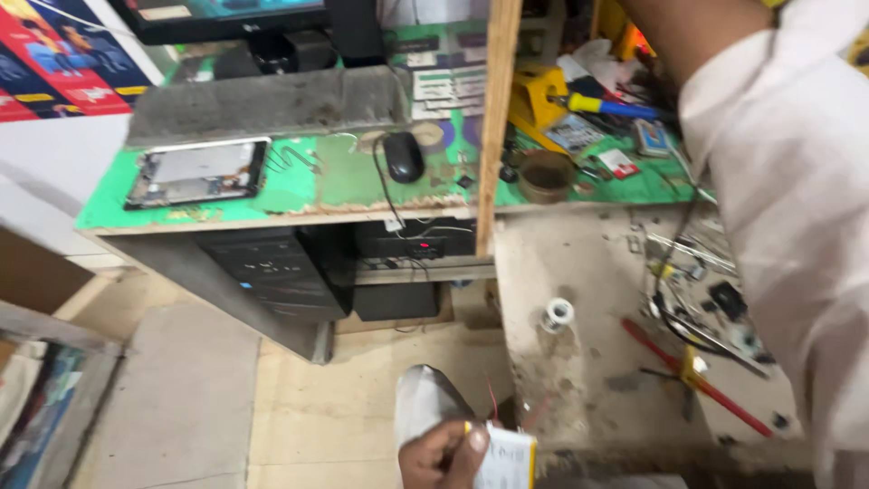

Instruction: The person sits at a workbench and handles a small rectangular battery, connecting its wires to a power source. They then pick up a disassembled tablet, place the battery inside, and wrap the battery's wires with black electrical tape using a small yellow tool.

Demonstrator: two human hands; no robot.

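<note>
Fingers (453, 444) of the left hand (439, 457) curl closed around a flat silver battery pack (505, 457) at the bottom edge of the view, above the tiled floor (362, 398). Across the upper right reaches the right arm in a pale sleeve (797, 226); its hand is out of view. Behind stands a green-topped workbench (344, 181) with a black computer tower (281, 267) underneath. On the bench lie an opened tablet (195, 172), a black mouse (404, 156) and a brown round cup (546, 175). A solder spool (558, 315) sits on the lower grey surface.
</note>
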